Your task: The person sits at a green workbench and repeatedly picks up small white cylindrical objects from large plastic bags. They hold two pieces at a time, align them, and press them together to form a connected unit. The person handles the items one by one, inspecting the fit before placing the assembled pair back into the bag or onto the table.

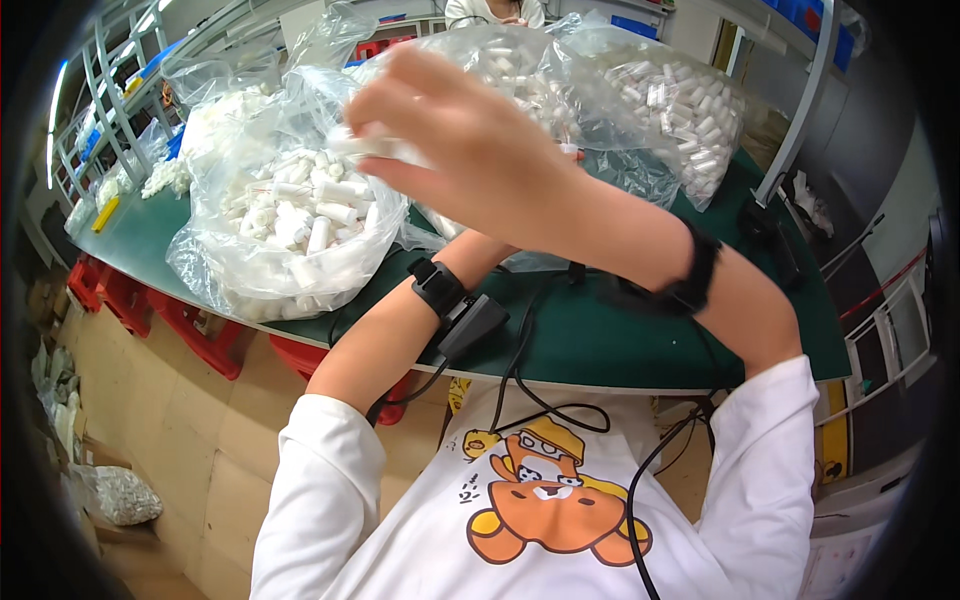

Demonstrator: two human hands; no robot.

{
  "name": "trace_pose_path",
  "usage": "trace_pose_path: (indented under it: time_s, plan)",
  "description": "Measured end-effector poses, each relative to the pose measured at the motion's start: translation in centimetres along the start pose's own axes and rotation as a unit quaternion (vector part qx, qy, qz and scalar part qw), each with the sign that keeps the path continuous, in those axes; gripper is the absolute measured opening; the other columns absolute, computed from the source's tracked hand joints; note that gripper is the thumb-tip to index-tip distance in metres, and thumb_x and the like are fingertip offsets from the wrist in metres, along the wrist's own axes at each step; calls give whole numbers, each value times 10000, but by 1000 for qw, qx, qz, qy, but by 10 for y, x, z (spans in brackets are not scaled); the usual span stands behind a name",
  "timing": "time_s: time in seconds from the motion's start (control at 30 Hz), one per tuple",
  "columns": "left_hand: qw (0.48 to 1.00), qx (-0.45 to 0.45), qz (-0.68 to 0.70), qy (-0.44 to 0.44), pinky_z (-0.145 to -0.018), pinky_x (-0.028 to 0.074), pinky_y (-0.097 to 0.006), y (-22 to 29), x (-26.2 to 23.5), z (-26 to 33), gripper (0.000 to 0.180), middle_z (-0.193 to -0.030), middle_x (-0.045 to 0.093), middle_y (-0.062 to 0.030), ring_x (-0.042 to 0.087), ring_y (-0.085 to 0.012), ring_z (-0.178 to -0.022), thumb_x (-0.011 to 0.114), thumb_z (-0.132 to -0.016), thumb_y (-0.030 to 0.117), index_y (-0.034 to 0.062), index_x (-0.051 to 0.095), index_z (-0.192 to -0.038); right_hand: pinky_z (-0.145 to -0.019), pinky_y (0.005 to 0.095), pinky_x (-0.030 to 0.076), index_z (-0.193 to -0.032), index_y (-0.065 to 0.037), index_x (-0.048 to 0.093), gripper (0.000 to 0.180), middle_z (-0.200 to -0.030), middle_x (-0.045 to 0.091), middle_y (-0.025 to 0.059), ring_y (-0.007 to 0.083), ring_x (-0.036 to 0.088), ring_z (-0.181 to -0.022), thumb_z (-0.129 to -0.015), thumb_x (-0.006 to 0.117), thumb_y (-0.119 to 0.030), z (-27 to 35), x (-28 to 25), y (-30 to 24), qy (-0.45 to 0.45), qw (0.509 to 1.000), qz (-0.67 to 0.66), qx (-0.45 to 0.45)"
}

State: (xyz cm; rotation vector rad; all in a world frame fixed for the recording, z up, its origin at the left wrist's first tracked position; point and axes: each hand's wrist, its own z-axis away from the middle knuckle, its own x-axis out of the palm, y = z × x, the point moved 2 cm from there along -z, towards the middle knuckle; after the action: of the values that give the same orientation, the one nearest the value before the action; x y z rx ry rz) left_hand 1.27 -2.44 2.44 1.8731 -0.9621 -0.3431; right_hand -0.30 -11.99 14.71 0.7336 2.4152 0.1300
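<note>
My right hand, smeared by motion, reaches across my left arm toward the left. Between its thumb and fingers is a blurred white cylindrical piece. Just below and left of it stands an open clear plastic bag full of white cylindrical pieces, some with thin reddish wires. My left hand is mostly hidden behind my right forearm, so its fingers do not show. Each wrist wears a black strap, and a dark grey box hangs by the left one.
More clear bags of white cylinders stand at the back right of the green table. Black cables run over its front edge. Red stools sit below at left. Across the table is another person.
</note>
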Motion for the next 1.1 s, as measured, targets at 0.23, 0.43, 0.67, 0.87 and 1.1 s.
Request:
trace_pose_path:
  time_s: [0.23,0.43,0.67,0.87,1.1]
  plan:
    - [993,-26,113,-5,-964,366,-369,-6,0,-2,516,-1289,421,-75,432,-177,-1166,501,-890,398,48,409,-1259,-839,371,418,-990,-34,565,227,-965,537,143,285,538,-910,-793,567,-146,6,-17,25,-29,996,54,68]
    - [968,-88,230,-55,-712,405,-314,-5,6,-11,313,-768,488,-53,453,-163,-648,332,-851,255,26,503,-980,-744,310,434,-925,-25,580,220,-904,557,112,190,541,-874,-865,476,-211,116,-80,76,58,872,-74,480]
    - [971,-103,205,-72,-757,395,-301,9,25,-5,287,-872,527,-83,504,-182,-797,339,-875,183,25,465,-1078,-760,289,437,-1080,-30,515,271,-953,556,58,144,544,-864,-885,453,-208,171,-64,69,36,666,-462,585]
    - [975,-80,187,-85,-776,430,-296,12,24,-3,272,-974,546,-97,545,-185,-899,437,-898,166,68,418,-1151,-795,277,438,-1162,-17,476,341,-965,552,58,119,541,-866,-876,533,-195,165,-61,59,48,713,-444,540]
    - [988,-64,125,-60,-806,447,-320,20,30,2,360,-1028,545,-95,544,-171,-945,500,-892,155,89,372,-1222,-779,253,442,-1145,-21,495,357,-973,541,36,100,527,-839,-841,615,-164,170,-63,59,48,736,-433,519]
